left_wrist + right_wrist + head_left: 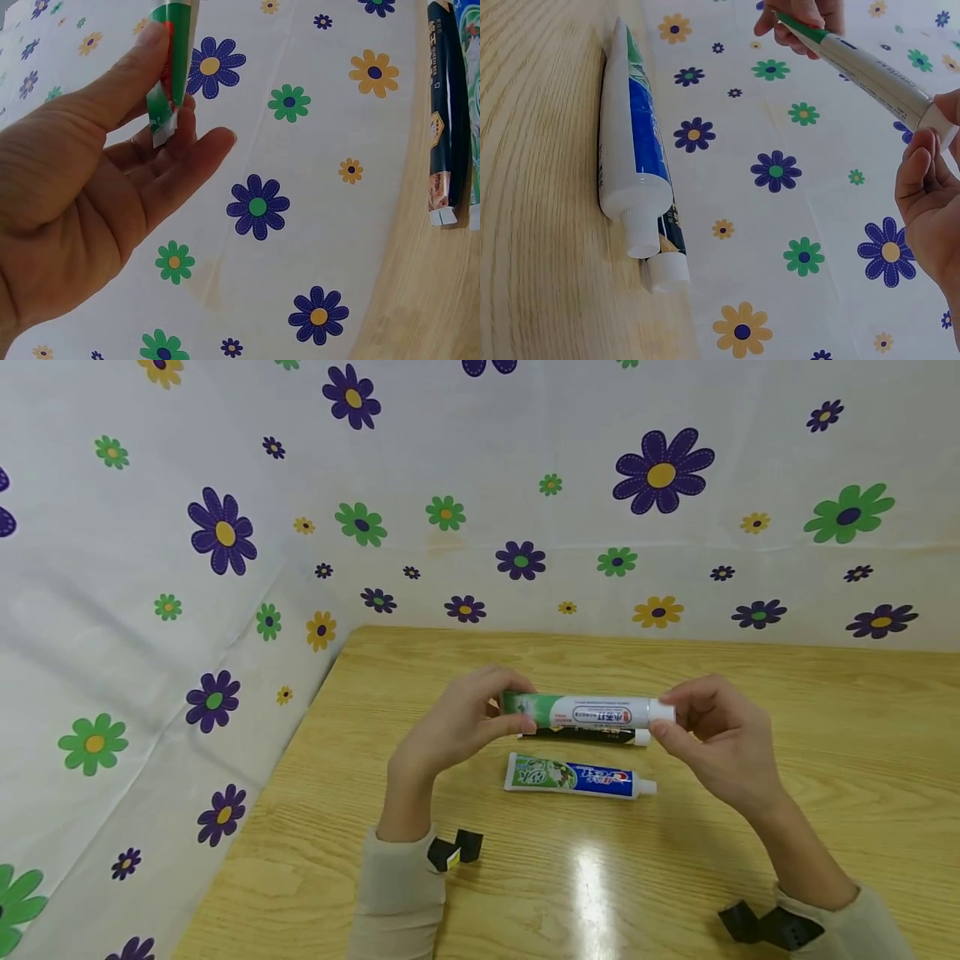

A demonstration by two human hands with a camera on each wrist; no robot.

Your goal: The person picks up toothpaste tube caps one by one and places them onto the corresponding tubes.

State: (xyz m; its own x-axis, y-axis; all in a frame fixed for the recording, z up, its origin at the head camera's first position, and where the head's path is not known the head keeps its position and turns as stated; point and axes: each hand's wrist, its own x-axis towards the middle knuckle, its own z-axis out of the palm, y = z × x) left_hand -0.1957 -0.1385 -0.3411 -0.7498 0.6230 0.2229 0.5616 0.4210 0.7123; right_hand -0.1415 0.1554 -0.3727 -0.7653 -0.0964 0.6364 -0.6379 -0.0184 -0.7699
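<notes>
Both hands hold up a white and green toothpaste tube [592,711] above the table, lying level between them in the head view. My left hand [468,714] pinches its flat green tail between thumb and fingers. At the other end, my right hand [720,743] pinches the white cap [936,124] with thumb and fingertips. A black toothpaste tube [592,737] lies on the table, partly hidden behind the held one in the head view. Nearer me rests a blue, green and white toothpaste tube [570,777], its cap to the right.
The wooden table [300,860] carries the two lying tubes side by side. A white cloth with flowers [465,468] hangs behind the table and along its left side. Each sleeve has a black strap mount [772,927] at the wrist.
</notes>
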